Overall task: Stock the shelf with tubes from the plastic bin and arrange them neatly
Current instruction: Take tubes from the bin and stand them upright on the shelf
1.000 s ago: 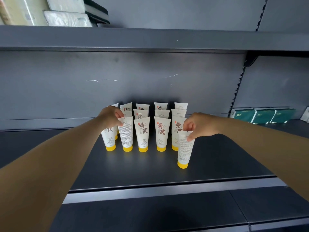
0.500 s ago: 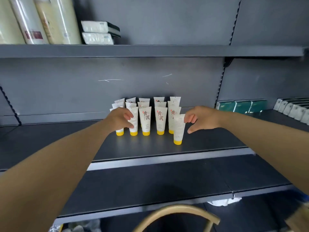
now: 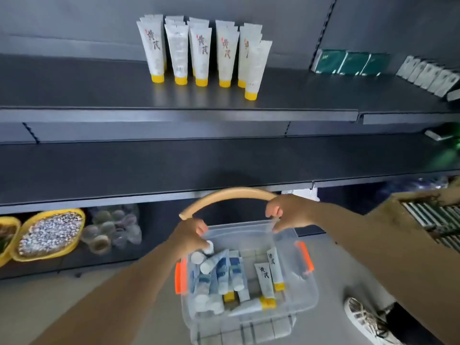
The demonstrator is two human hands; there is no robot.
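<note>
Shelf tubes (image 3: pixel 201 49) stand upright, yellow caps down. Bin tubes (image 3: pixel 266 276) lie flat in the plastic bin (image 3: pixel 307 292). Left grip (image 3: pixel 190 235) pinches a white-capped tube (image 3: pixel 208 247); right grip (image 3: pixel 286 211) curls, grasp unclear.

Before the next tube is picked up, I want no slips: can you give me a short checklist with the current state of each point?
1. Plastic bin open, no lid in the way: ok.
2. Yellow-capped tubes left in the bin: ok, several lie on its right side.
3. Left hand free to pick: cannot tell, a white-capped tube sits at its fingertips.
4. Right hand free: ok, it holds nothing over the bin's far rim.
5. Shelf row tidy: not ok, one tube stands ahead of the front row at its right end.
6. Shelf room beside the group: ok.
</note>
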